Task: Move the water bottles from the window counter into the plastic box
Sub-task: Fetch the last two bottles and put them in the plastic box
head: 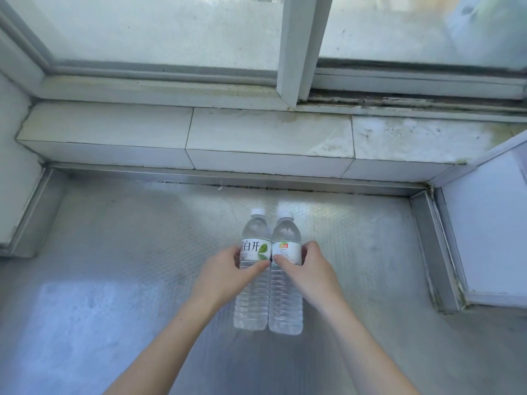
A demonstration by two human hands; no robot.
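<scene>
Two clear water bottles with white caps stand upright side by side, touching, on the metal window counter [114, 252]. The left bottle [252, 303] has a white label with black characters and a green leaf. The right bottle [286, 306] has a white label with a small orange and green mark. My left hand [228, 276] is wrapped around the left bottle at label height. My right hand [309, 273] grips the right bottle at the same height. The plastic box is not in view.
A tiled ledge [256, 138] runs behind the counter below a sliding window frame [302, 52]. Raised metal rims [433, 252] border the counter left, back and right. A white panel [484, 223] stands at the right.
</scene>
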